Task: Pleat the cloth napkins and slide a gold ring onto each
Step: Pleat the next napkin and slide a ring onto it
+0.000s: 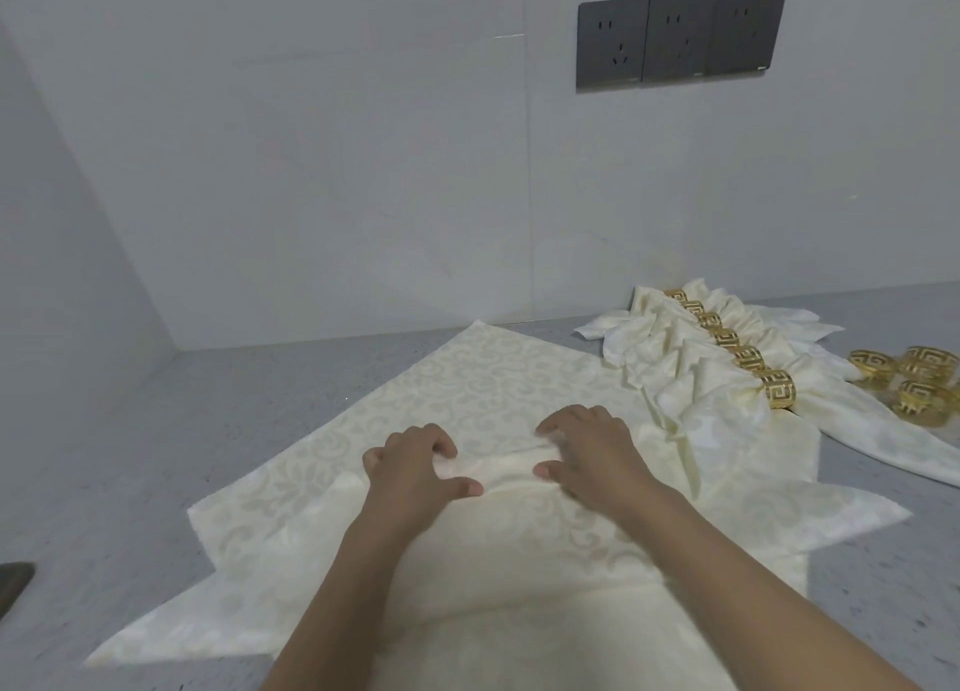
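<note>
1. We have a single view, from a camera worn on the head, looking forward and steeply down over our own forearms.
2. It sits close: our left hand [415, 469] and right hand [589, 451] fall just below the middle, and the forearms run out through the bottom edge.
3. The wide lens takes in the grey surface [249, 404] from its near part to the far wall [363, 144], with a side wall at the left.
4. The wall sockets [680, 35] appear near the top right, so the view faces that corner.
5. No second view shares the scene.
</note>
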The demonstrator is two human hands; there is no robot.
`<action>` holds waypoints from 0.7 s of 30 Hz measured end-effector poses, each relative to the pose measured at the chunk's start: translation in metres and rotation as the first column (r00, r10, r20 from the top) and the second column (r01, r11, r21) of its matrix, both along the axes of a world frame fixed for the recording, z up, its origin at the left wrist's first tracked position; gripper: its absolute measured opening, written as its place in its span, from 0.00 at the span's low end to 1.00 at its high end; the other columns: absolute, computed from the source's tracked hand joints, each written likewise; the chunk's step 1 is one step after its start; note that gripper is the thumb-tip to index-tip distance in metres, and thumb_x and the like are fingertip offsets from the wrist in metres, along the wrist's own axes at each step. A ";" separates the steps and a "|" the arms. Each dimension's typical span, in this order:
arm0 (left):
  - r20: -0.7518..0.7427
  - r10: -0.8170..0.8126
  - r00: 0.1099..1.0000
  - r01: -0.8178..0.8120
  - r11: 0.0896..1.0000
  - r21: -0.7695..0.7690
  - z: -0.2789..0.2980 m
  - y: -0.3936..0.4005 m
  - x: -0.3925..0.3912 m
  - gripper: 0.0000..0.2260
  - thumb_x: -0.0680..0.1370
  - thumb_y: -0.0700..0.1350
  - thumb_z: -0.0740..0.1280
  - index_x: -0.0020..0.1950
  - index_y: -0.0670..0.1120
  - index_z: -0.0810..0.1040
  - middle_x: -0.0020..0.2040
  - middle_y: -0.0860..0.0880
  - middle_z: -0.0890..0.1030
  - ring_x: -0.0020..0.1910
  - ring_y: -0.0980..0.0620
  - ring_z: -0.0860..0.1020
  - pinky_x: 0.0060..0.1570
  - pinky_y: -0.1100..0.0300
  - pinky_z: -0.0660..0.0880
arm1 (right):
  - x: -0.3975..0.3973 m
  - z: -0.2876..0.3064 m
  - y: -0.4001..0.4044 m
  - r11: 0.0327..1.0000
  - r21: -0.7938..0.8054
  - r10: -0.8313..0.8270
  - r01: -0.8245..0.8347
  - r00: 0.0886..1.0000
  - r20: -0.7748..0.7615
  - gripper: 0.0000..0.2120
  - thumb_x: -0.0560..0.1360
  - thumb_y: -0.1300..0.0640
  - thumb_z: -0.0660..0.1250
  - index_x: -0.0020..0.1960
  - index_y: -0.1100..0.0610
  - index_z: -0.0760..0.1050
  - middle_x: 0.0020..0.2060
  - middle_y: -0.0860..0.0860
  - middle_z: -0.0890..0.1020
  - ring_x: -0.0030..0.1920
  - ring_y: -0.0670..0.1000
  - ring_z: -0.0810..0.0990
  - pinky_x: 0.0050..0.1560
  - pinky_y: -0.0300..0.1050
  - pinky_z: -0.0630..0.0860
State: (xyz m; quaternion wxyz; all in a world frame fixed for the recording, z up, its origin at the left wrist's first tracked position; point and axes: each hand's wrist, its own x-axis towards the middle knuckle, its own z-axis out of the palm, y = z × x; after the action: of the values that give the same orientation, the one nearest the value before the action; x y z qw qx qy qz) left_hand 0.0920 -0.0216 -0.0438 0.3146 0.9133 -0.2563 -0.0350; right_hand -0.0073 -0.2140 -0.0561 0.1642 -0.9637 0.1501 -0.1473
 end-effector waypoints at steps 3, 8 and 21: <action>-0.063 -0.016 0.998 0.016 1.000 -0.001 0.002 0.000 0.003 0.20 0.65 0.55 0.77 0.51 0.60 0.74 0.48 0.57 0.73 0.54 0.52 0.61 0.51 0.63 0.59 | 0.005 0.003 0.002 0.994 -0.111 -0.021 0.014 0.998 -0.059 0.23 0.75 0.42 0.64 0.68 0.46 0.68 0.60 0.45 0.74 0.63 0.50 0.66 0.61 0.43 0.57; 0.048 -0.052 0.997 0.048 0.995 0.082 0.009 -0.005 0.001 0.10 0.64 0.54 0.77 0.33 0.57 0.75 0.38 0.56 0.74 0.51 0.51 0.66 0.44 0.62 0.56 | 0.002 0.003 0.006 0.986 -0.169 0.013 -0.003 0.999 0.053 0.10 0.74 0.46 0.66 0.52 0.48 0.78 0.46 0.44 0.72 0.54 0.49 0.69 0.52 0.41 0.56; 0.051 -0.161 0.986 0.158 0.986 0.053 0.008 0.007 -0.009 0.09 0.67 0.51 0.76 0.37 0.53 0.76 0.41 0.55 0.77 0.44 0.57 0.68 0.47 0.63 0.62 | -0.018 0.012 0.004 0.986 0.054 0.152 -0.158 0.984 0.091 0.06 0.70 0.53 0.72 0.38 0.52 0.77 0.33 0.43 0.75 0.41 0.45 0.72 0.37 0.34 0.63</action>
State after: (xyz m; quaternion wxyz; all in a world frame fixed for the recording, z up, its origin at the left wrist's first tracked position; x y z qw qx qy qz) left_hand 0.0832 -0.0142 -0.0354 0.2811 0.8979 -0.3363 -0.0410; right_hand -0.0253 -0.2103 -0.0436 0.2109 -0.9597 0.0718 -0.1711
